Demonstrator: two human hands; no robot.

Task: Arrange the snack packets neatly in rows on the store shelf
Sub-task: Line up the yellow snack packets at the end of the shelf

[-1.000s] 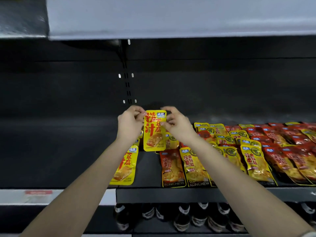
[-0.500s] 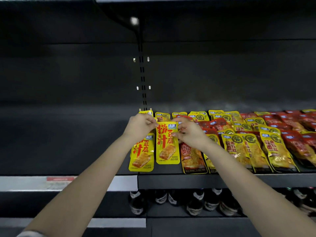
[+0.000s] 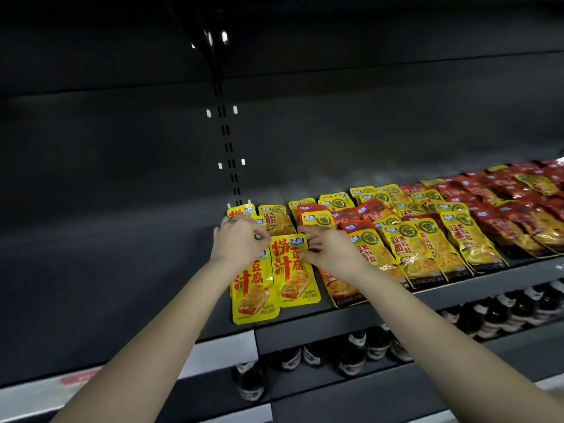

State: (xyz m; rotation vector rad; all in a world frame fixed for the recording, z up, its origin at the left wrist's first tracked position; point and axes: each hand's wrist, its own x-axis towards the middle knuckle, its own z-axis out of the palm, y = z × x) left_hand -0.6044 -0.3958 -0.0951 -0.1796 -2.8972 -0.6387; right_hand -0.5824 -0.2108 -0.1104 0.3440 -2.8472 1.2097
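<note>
Both hands on one yellow snack packet (image 3: pixel 293 271). The left hand (image 3: pixel 239 239) has its fingers curled at the top-left corner, and the right hand (image 3: pixel 328 250) pinches the top-right corner just under the blue logo tab. The print is big red characters, 捞汁 down the left and 豆腐 down the right, with a photo of sauced tofu slabs lower down. The small text along the bottom is too fine to read. The packet is flat, glossy and rectangular, and lies near the front of the dark shelf (image 3: pixel 122 270), its long side running front to back. Its left edge overlaps a matching yellow packet (image 3: pixel 253 293) that sits a bit closer to the shelf lip. More of that design shows behind the left hand. Just right of it lies an orange packet (image 3: pixel 341 290) with KONCHEW along its bottom edge, partly under the right forearm. Further right are rows of yellow packets with a round green seal (image 3: pixel 418 251), seal character 酱 and 双面 legible, then red packets (image 3: pixel 503 221), loosely overlapped. A white price strip (image 3: pixel 219 352) runs along the shelf front to the left, its label blurred. Dark bottles (image 3: pixel 351 352) stand on the shelf below, their labels unreadable.
</note>
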